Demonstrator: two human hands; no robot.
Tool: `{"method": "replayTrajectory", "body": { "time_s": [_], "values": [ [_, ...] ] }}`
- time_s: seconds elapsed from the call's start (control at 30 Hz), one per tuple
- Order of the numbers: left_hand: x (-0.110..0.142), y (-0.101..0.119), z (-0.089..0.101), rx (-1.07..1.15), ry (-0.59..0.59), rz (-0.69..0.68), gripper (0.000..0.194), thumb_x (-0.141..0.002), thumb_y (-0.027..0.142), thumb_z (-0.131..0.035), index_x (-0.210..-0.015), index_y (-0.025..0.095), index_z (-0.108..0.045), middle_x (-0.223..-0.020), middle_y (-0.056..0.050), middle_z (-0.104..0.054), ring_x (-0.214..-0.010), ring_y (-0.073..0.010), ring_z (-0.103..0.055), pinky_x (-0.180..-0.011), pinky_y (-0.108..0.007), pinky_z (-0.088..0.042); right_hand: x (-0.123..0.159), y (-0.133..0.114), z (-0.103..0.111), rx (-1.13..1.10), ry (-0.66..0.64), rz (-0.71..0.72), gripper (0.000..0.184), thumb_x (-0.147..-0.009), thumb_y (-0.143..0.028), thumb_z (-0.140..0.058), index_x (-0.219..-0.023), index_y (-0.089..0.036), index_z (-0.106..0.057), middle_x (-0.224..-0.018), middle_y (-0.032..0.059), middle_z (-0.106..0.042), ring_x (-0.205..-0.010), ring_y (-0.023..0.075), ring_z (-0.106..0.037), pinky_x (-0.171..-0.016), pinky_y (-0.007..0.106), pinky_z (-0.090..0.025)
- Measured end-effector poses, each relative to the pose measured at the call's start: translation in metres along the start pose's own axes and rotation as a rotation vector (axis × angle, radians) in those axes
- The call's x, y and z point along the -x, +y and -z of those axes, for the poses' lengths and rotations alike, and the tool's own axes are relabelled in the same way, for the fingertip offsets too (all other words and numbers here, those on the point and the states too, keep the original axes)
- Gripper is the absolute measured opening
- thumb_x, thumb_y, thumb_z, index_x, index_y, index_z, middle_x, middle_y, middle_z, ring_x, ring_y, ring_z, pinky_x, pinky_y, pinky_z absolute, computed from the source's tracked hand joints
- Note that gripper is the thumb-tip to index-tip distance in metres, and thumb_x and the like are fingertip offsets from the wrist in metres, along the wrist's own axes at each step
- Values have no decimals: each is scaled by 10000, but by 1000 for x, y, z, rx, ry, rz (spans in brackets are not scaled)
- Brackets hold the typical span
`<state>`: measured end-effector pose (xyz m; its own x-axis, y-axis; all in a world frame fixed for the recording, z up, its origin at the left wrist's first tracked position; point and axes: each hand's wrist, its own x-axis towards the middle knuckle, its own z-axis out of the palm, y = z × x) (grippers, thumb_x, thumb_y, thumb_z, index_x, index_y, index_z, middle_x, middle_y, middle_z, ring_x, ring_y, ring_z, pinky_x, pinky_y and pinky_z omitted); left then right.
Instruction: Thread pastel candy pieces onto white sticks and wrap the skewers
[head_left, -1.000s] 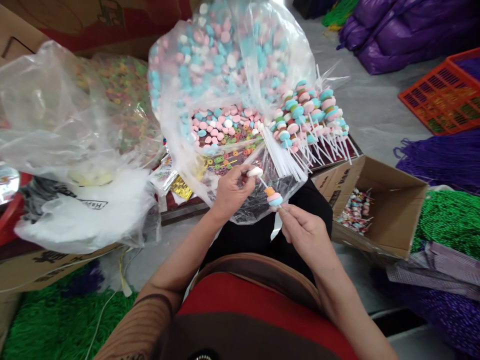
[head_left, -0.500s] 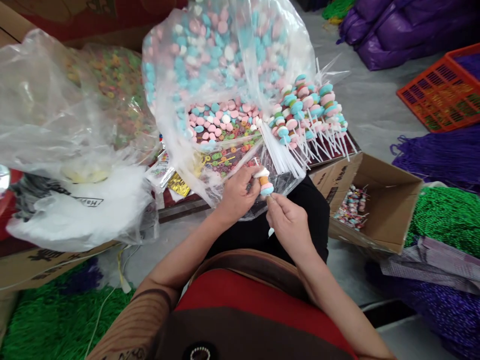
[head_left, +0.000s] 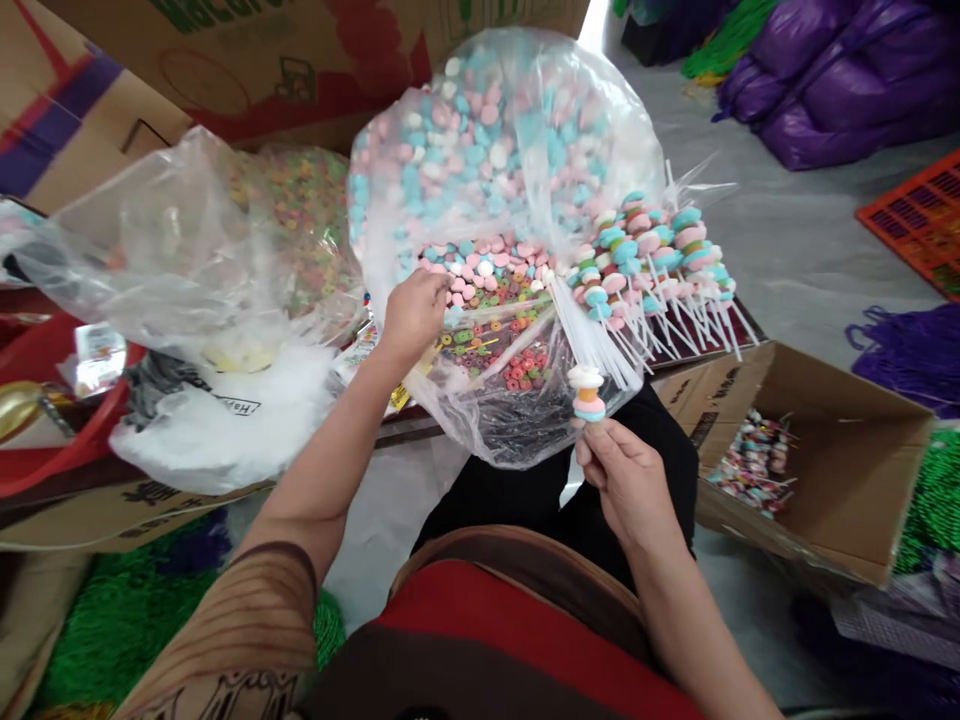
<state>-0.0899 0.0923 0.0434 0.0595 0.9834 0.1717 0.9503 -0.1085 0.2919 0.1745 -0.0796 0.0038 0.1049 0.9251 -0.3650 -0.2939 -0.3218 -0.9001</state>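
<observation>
Upright in my right hand (head_left: 619,465) is a candy skewer (head_left: 589,394), its stick pinched low by thumb and fingers. White, orange, pink and blue pieces are stacked on it. My left hand (head_left: 416,312) reaches to the left edge of the loose marshmallow candies (head_left: 484,268), fingertips bent together among them; whether they grip a piece is hidden. Small ring candies (head_left: 517,375) in several colours lie just below, on clear plastic. A bundle of white sticks (head_left: 589,335) rests to their right. Finished candy skewers (head_left: 652,245) are piled beyond the sticks.
A big clear bag of pink, blue and white candies (head_left: 480,130) stands behind. Left are a bag of ring candies (head_left: 307,210) and a red basin (head_left: 112,410). An open cardboard box (head_left: 840,480) with wrapped skewers sits at the right, near an orange crate (head_left: 919,225).
My left hand has let go of the skewer and moved up and left to the loose candies. My right hand keeps the skewer, now farther right in view. The camera view has shifted.
</observation>
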Motion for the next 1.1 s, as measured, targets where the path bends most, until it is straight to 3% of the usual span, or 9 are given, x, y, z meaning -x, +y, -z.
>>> {"method": "replayTrajectory", "body": {
  "time_s": [0.1, 0.2, 0.37, 0.57, 0.67, 0.77, 0.97, 1.1],
  "values": [
    [-32, -6, -2, -296, -300, 102, 348, -969, 209, -479, -1078, 118, -797, -1168, -201, -769, -1133, -336, -704, -902, -386, -501, 0, 2, -3, 16, -1, -34, 423, -788, -579, -839, -763, -172, -726, -583, -30, -518, -483, 61, -318, -448, 236, -169],
    [-42, -3, -12, -361, -405, 105, 369, -983, 268, -501, -1161, 109, -783, -1270, -215, -740, -1192, -371, -688, -886, -394, -508, 0, 4, -4, 21, -1, -58, 459, -773, -606, -846, -751, -168, -713, -584, -32, -517, -482, 55, -316, -456, 231, -172],
    [-39, -9, -20, -364, -385, 34, 381, -990, 227, -471, -1216, 149, -768, -1354, -192, -698, -1230, -360, -669, -922, -403, -519, -1, 7, -1, 17, 6, -59, 464, -772, -613, -848, -786, -164, -730, -579, -36, -512, -485, 51, -319, -461, 225, -165],
    [-40, -20, -21, -173, -257, 112, 322, -944, 183, -495, -1079, 139, -784, -1157, -145, -777, -1092, -300, -692, -908, -360, -507, -1, 10, 1, 6, 22, -22, 472, -773, -612, -852, -730, -166, -706, -586, -29, -515, -501, 54, -335, -457, 223, -185],
    [-42, -21, -28, -111, -262, 126, 284, -918, 186, -514, -976, 160, -791, -1040, -98, -804, -1002, -263, -688, -859, -324, -493, -1, 10, 1, -3, 34, -27, 460, -767, -607, -858, -746, -170, -716, -586, -30, -517, -506, 56, -339, -456, 220, -186],
    [-44, -21, -32, -60, -246, 94, 295, -902, 173, -506, -968, 172, -794, -1051, -88, -812, -1002, -255, -691, -868, -317, -493, 0, 9, 2, 0, 35, -30, 455, -761, -608, -861, -773, -170, -736, -585, -31, -518, -503, 56, -337, -453, 216, -182],
    [-27, -5, -14, 156, -115, -18, 370, -906, 153, -458, -1103, 169, -771, -1166, -57, -791, -1068, -209, -690, -950, -297, -499, 0, 6, 6, -15, 75, -14, 438, -758, -596, -866, -797, -175, -750, -585, -36, -518, -495, 53, -330, -455, 214, -179],
    [7, 13, -1, 214, -244, -226, 352, -917, 204, -469, -1095, 175, -770, -1051, -43, -791, -971, -192, -688, -897, -297, -517, -1, 6, 8, -22, 87, -20, 455, -734, -602, -881, -759, -173, -730, -580, -35, -524, -485, 48, -322, -455, 216, -168]
  ]
}}
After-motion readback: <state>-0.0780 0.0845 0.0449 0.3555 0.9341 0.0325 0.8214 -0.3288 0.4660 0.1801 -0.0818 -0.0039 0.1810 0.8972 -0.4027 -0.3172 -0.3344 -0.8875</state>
